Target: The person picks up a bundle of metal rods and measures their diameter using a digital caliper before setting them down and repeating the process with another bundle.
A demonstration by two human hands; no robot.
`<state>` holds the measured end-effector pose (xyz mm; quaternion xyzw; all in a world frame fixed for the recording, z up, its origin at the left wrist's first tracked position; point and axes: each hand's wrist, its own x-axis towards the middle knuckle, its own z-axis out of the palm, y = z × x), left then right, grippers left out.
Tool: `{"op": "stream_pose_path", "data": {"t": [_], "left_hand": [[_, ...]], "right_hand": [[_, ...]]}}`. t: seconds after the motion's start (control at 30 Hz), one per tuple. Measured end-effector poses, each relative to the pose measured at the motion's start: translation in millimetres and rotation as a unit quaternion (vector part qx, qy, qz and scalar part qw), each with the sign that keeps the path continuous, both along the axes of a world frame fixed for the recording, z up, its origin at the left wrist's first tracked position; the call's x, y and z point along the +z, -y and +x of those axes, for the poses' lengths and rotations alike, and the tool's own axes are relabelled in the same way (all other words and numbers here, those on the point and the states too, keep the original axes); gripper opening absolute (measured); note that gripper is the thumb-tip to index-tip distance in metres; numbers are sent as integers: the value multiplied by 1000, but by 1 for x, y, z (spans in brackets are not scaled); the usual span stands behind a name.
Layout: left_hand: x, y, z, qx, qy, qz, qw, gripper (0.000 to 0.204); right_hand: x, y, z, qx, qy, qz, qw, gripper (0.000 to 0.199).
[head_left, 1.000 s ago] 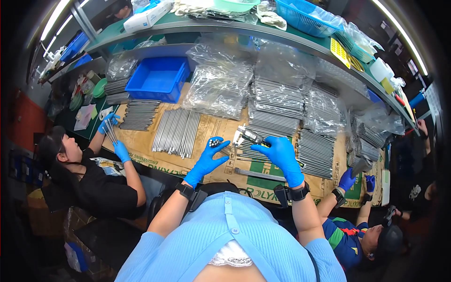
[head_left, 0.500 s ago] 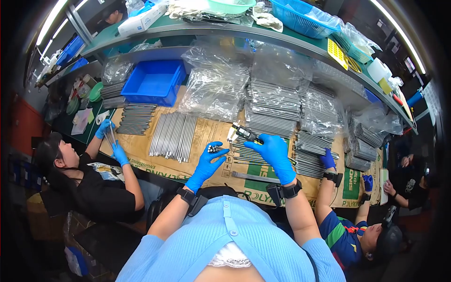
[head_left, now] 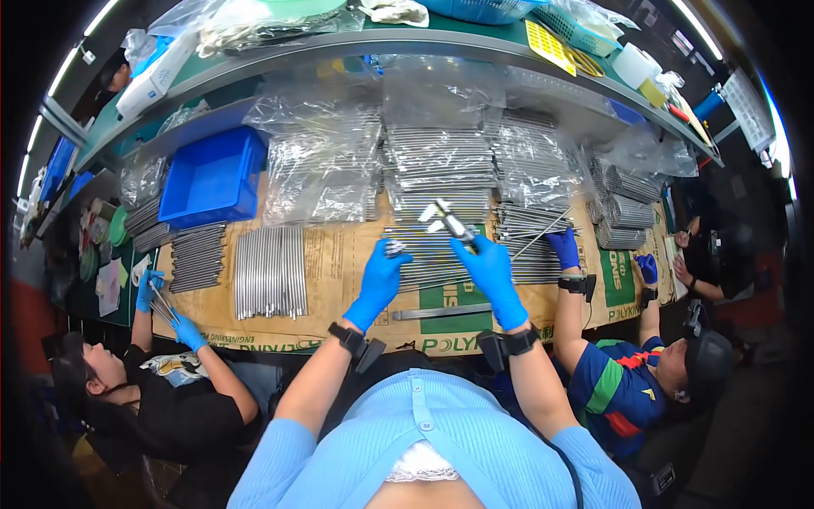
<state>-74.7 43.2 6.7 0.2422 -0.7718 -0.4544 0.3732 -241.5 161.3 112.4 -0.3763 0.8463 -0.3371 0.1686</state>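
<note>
The left fingers (head_left: pixel 376 261) mostly hide the held rods (head_left: pixel 395 247); the top edge crops a blue basket (head_left: pixel 482 9).

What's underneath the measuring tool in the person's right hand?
Beneath the caliper in the right hand, metal rods lie on brown sheeting. The caliper and hand hide parts of those rods; the rods cover much of the sheeting under them.

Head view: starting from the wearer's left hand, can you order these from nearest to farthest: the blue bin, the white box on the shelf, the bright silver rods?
From the left hand:
1. Bright silver rods: directly to its left.
2. Blue bin: farther left and farther back.
3. White box: up on the shelf, upper left.
</note>
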Motion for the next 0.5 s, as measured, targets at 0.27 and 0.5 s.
{"op": "stream_pose_path", "data": {"t": [0.27, 0.5], "left_hand": [[-65, -38, -129, -286, 311, -262, 868, 13], [-80, -54, -115, -316, 219, -328, 863, 35]], "right_hand": [[-31, -106, -34, -115, -9, 7, 993, 43], [-28, -128, -34, -161, 52, 56, 984, 38]]}}
